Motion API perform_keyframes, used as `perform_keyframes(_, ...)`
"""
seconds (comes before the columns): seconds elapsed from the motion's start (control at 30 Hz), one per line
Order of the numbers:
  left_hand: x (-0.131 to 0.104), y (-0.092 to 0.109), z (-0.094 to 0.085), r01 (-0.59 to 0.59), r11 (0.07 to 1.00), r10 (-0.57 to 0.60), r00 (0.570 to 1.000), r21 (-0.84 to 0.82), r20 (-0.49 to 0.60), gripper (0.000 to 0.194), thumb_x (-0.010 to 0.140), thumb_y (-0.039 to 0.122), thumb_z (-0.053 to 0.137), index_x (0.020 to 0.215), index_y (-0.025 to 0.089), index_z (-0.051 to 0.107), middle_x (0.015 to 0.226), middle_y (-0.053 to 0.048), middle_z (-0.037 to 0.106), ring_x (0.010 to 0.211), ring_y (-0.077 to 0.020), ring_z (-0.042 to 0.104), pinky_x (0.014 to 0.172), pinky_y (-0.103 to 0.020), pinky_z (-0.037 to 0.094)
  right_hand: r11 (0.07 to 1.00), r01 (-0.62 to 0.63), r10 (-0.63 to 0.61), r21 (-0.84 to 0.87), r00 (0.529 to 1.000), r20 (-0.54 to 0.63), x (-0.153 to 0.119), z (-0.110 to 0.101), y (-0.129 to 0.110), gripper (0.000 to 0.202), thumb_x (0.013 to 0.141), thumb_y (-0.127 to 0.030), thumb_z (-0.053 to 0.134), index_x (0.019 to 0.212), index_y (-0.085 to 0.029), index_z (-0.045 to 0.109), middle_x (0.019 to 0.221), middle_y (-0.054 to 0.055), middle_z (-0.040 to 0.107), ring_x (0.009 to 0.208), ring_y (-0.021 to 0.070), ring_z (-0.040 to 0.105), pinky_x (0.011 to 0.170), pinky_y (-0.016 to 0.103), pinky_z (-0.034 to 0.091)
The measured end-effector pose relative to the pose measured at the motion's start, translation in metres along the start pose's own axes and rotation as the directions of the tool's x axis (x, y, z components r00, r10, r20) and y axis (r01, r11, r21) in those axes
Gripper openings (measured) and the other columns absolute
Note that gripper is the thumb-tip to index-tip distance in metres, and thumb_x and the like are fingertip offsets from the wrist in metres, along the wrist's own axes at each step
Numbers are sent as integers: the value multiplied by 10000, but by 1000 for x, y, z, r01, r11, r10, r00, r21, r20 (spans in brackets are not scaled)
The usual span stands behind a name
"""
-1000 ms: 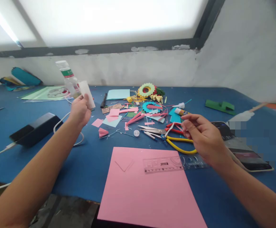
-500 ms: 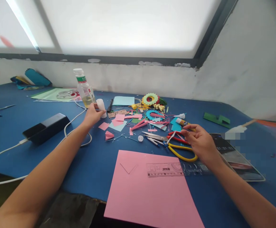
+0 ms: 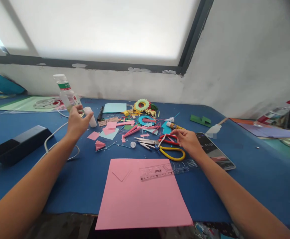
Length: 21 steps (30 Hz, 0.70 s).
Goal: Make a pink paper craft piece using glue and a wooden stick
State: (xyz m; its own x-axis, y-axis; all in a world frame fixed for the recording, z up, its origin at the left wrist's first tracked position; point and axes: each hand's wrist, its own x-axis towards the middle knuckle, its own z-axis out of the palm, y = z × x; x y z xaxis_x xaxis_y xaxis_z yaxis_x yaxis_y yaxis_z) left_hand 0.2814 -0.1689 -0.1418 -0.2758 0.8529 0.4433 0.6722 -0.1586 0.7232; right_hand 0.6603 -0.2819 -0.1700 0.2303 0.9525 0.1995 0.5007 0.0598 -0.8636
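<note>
On a blue table [image 3: 90, 179] strewn with paper scraps, the left hand [image 3: 76, 124], which a second earlier had held a small white tube [image 3: 93, 121] aloft, had lowered it to stand beside a clear bottle [image 3: 65, 92], fingers loosening but still touching it. The right hand [image 3: 188, 141] had dropped, empty and half-curled, onto the yellow-handled scissors [image 3: 168, 151] above the pink sheet [image 3: 140, 196].

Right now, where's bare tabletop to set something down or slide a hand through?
Bare blue table lies between the black box and the pink sheet, and again right of the phone toward the near edge. Crowded: paper scraps and scissors between the left hand, at the white tube, and the right hand.
</note>
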Motion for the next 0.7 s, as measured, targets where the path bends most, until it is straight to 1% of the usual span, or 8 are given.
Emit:
perform_keyframes(0.17,-6,11,-3,-98,995,94,989,-33,-117,411,791,279,588,1150,121,465,1146,-107,512,1013,-214,514,871,-401,431,997,17,-15,-74,1000,24,1,-3,2,723,774,-730,279,605,-122,633,334,-45,318,333,97,328,407,251,264)
perform_keyframes(0.23,-8,14,-4,-149,988,141,979,-46,-144,431,783,276,585,1158,104,459,1146,-114,507,1022,-202,498,903,-368,406,994,30,-28,-109,999,22,1,-3,3,706,772,-722,305,568,-127,626,350,-45,308,352,99,334,414,251,259)
perform_keyframes(0.33,-13,20,-6,-228,972,217,963,-55,-161,413,786,269,570,1147,92,478,1131,-111,507,1027,-197,480,933,-350,374,987,56,-57,-148,998,-6,0,1,3,544,676,-648,561,773,-119,642,476,-30,458,404,102,393,426,241,281)
perform_keyframes(0.43,-19,28,-6,-309,948,296,943,-71,-153,358,790,257,561,1103,88,516,1108,-108,523,1033,-201,475,932,-349,370,983,84,-91,-161,995,-42,-2,5,1,584,669,-557,630,1051,-121,558,633,-5,565,430,102,439,431,231,311)
perform_keyframes(0.47,-22,32,-6,-338,937,325,935,-83,-141,318,793,254,555,1068,95,536,1095,-102,534,1034,-199,477,917,-340,381,981,92,-102,-168,994,-50,-3,5,0,563,691,-546,616,1054,-120,556,597,-17,551,416,99,425,424,229,303)
perform_keyframes(0.53,-31,42,-5,-399,909,392,916,-121,-83,207,793,251,548,948,119,586,1009,-73,580,975,-179,515,850,-304,424,976,112,-126,-189,990,-68,-3,5,-2,468,745,-551,552,917,-121,613,448,-57,437,377,95,362,407,230,266)
perform_keyframes(0.6,-45,55,-5,-455,872,468,883,-182,36,137,783,264,559,790,140,617,799,-27,621,772,-137,567,733,-266,466,968,135,-158,-209,983,-98,-4,5,-4,486,810,-567,438,714,-132,632,368,-71,310,359,94,315,403,236,241)
perform_keyframes(0.7,-74,77,-10,-506,805,580,781,-309,232,144,763,285,594,692,164,627,650,9,628,608,-107,574,607,-230,483,954,187,-225,-235,963,-146,-7,5,-11,546,859,-540,368,536,-153,577,357,-59,280,358,95,325,415,242,260)
